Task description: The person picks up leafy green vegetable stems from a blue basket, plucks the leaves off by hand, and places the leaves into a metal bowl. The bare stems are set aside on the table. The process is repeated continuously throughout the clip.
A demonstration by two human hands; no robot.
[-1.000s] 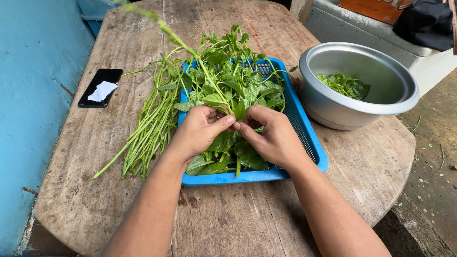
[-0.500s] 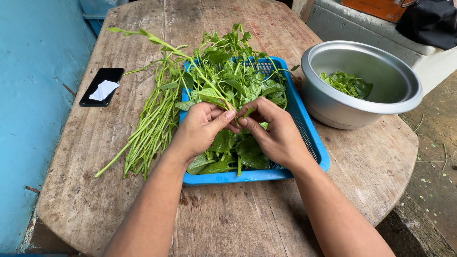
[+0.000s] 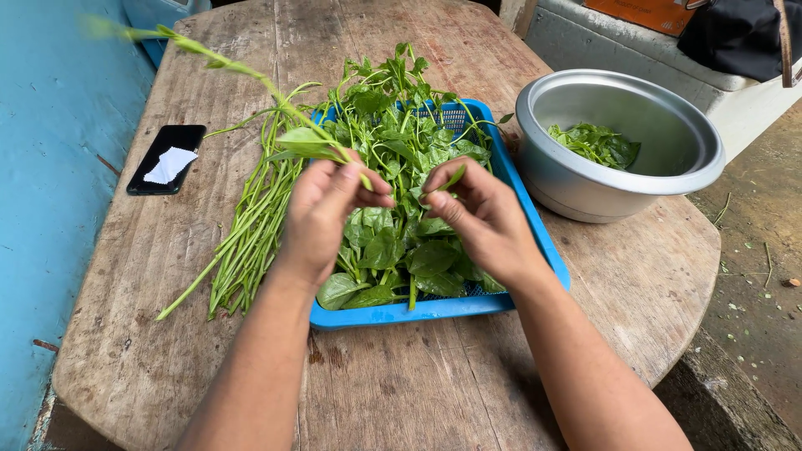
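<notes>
Round wooden table [image 3: 401, 392], weathered and cracked, fills most of the view; blue wall [image 3: 50, 209] runs along its 9 o'clock side, concrete ledge [image 3: 585, 42] at 1 o'clock, dirt floor [image 3: 752, 276] with stray green scraps at 3 o'clock. Blue tray [image 3: 543, 242] sits at table centre, heaped with leafy greens [image 3: 393, 209], many sprigs not yet picked over. Steel bowl [image 3: 618, 142] at 2 o'clock of the tray, just beside it, holds a small clump of picked leaves [image 3: 595, 144], bottom barely covered. Bare stems [image 3: 251, 234] lie in a loose bundle on the wood at 9 o'clock of the tray, touching its left edge. Judging from that: a modest share plucked, the larger part of the heap left to do. Left hand [image 3: 322, 213] is over the tray, thumb and fingers pinched on a long stem [image 3: 242, 73] that rises toward 10 o'clock, tip blurred, one leaf left near the grip. Right hand [image 3: 480, 213] at 3 o'clock of the left, near but apart, fingertips pressed on a small leaf [image 3: 451, 178]. Black phone [image 3: 166, 159] with a white paper scrap on it lies near the table's 10 o'clock edge, well apart from the greens. Dark bag [image 3: 735, 38] rests on the ledge at far 1 o'clock.
</notes>
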